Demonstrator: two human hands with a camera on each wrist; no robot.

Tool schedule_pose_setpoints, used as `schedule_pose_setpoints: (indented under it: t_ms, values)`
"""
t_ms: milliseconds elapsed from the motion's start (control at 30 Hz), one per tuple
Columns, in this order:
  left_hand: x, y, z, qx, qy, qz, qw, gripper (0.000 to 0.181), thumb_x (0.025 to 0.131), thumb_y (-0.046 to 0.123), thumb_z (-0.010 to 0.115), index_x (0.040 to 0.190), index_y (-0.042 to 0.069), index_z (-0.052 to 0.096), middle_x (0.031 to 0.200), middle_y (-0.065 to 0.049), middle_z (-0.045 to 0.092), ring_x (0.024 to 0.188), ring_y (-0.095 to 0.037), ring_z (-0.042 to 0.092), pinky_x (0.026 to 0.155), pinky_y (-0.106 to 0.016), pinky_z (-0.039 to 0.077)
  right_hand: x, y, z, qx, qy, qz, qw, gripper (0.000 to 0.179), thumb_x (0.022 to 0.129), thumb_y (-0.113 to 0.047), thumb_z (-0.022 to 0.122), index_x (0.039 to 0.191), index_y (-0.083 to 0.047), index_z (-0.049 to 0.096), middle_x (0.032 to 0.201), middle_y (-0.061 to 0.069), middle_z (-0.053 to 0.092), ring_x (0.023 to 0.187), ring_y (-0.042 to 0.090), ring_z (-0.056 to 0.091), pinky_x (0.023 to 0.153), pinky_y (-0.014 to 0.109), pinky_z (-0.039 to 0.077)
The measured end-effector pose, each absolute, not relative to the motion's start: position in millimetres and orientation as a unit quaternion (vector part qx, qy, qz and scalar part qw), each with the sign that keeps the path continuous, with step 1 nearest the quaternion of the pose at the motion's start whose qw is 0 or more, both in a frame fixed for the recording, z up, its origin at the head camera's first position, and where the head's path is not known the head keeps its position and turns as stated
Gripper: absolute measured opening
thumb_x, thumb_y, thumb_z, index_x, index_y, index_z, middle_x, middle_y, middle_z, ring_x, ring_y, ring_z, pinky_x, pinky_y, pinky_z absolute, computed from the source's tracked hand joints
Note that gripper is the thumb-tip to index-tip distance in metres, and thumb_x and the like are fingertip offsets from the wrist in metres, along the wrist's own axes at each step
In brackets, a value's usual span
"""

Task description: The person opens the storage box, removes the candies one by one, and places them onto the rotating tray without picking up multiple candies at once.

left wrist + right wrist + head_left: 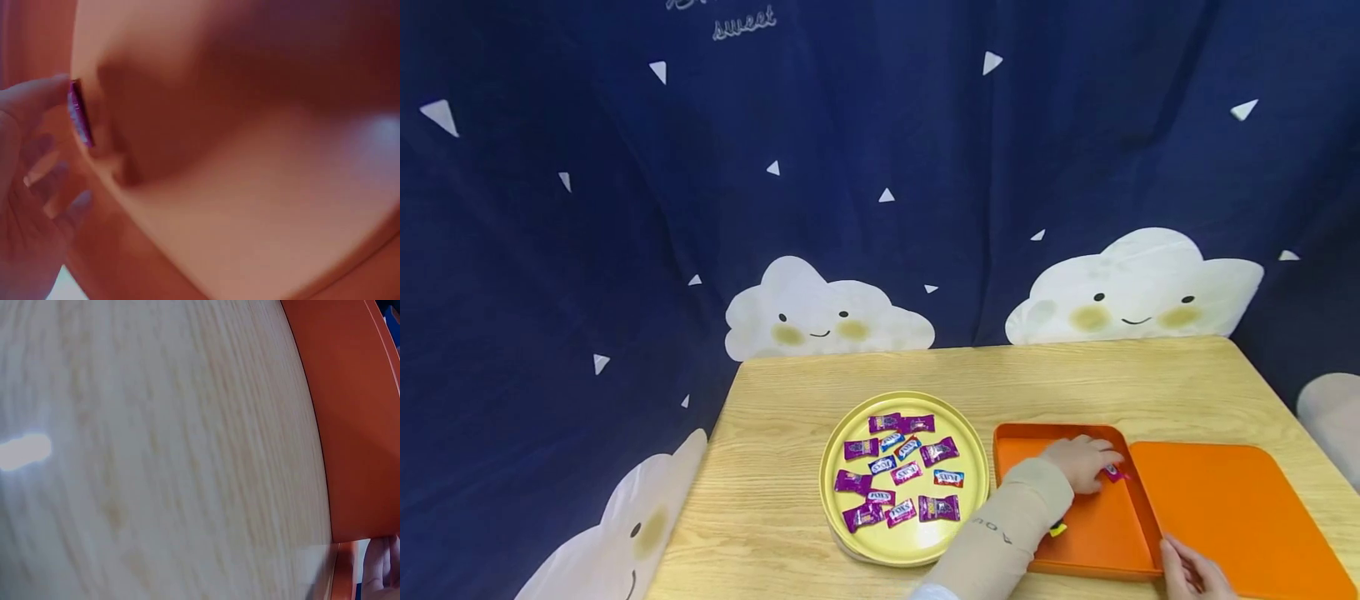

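Note:
Inside the shallow orange box [1108,533], my left hand [1078,462] reaches toward the right wall. Thumb and finger pinch a small pink-purple wrapped candy [1111,472] by one end; in the left wrist view the candy [79,115] sits edge-on at the thumb tip, the other fingers loosely bent below. My right hand [1197,573] grips the box's front right corner; only a little of that hand [382,565] shows in the right wrist view. A yellow-and-dark wrapped piece [1057,528] lies in the box, partly covered by my left forearm.
Left of the box stands a round yellow tin [891,546] with several purple, pink and blue wrapped candies. A flat orange panel [1243,517], like a lid, lies right of the box. Everything rests on a light wooden table [760,475], with a dark blue curtain [850,125] behind it.

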State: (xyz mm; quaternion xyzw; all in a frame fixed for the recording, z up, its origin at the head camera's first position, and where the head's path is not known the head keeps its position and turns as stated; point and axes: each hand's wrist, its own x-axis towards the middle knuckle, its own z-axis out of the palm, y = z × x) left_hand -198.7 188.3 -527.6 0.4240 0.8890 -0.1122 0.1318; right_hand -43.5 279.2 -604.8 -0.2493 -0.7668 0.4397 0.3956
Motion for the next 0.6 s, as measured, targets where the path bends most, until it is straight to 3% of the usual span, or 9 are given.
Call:
schedule_pose_setpoints:
  t_ms: [267, 600]
  values:
    - [-194.7, 190.2, -537.6, 0.417, 0.890, -0.141, 0.120, 0.051, 0.091, 0.046, 0.047, 0.137, 0.048, 0.027, 0.142, 0.029, 0.021, 0.130, 0.006, 0.018, 0.102, -0.018, 0.025, -43.4, 278.8, -605.0, -0.271, -0.765, 0.440, 0.383, 0.021, 0.081, -0.005, 0.066, 0.094, 0.012, 0.066, 0.063, -0.040, 0.044, 0.045, -0.017, 0.038, 0.040, 0.003, 0.030]
    - [-191.6, 191.2, -541.5, 0.406, 0.899, -0.128, 0.101, 0.039, 0.090, 0.040, 0.053, 0.127, 0.048, 0.043, 0.127, 0.029, 0.035, 0.118, 0.006, 0.031, 0.097, -0.016, 0.031, -42.5, 277.0, -603.7, -0.274, -0.763, 0.436, 0.390, 0.021, 0.080, -0.005, 0.067, 0.093, 0.012, 0.067, 0.069, -0.041, 0.044, 0.051, -0.021, 0.041, 0.045, 0.000, 0.032]
